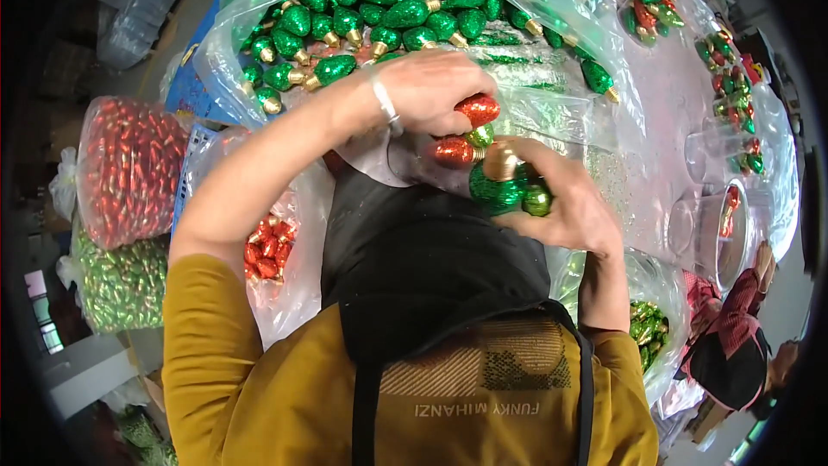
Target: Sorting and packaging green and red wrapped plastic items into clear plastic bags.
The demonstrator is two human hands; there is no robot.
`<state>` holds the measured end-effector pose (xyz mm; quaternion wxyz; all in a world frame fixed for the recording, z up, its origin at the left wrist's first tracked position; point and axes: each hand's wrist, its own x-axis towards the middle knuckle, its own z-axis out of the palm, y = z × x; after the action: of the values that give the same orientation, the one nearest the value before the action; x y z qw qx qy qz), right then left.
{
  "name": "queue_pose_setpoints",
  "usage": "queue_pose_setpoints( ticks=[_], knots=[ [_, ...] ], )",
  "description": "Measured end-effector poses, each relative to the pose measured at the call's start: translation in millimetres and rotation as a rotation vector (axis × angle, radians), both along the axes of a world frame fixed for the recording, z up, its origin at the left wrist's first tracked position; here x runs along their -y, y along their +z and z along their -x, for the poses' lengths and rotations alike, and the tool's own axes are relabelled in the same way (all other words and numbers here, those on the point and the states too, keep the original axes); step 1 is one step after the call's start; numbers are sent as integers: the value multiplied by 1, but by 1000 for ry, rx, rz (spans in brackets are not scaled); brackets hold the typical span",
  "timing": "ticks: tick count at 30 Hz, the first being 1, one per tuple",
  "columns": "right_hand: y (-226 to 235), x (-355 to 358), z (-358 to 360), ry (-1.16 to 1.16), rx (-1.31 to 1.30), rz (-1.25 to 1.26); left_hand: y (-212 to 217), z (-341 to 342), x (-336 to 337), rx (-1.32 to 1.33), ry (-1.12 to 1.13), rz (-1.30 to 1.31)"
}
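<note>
My left hand [431,91], with a white band at its wrist, is closed round a red glittery bulb-shaped ornament [479,109]. Just below it is a second red ornament [454,153] with a gold cap; whether the left fingers also hold that one I cannot tell. My right hand [565,198] curls round a dark green glittery ornament [498,190] and a smaller light green ornament [536,200]. Between the hands shows part of another light green ornament [480,135]. The two hands nearly meet above my black apron [431,250].
Green glittery ornaments [379,13] lie heaped in clear plastic ahead. Bags of red ornaments [129,173] and light green ones [121,280] stand at left. Mixed clusters [651,4] and clear tubs [711,233] line the right, where another person [733,354] works.
</note>
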<state>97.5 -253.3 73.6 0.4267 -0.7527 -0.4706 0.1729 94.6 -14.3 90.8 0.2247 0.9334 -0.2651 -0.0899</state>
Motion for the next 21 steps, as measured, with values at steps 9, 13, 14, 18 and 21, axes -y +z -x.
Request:
queue_pose_setpoints(
  ticks=[9, 13, 14, 18, 21],
  knots=[
    [0, -2, -10, 237, 132, 171, -43, -34, 22, -9, -76, -416],
    [-6, -2, -16, 240, 92, 108, -42, -27, 22, 191, 13, -473],
    [-7, -2, -17, 234, 69, 88, -41, -24, 19, 152, 58, -471],
    [8, -14, -18, 213, 0, 296, -41, -20, 5, 55, 144, -450],
    [6, -16, -32, 220, -129, 212, -47, -19, -3, 16, 133, -417]
  ],
)
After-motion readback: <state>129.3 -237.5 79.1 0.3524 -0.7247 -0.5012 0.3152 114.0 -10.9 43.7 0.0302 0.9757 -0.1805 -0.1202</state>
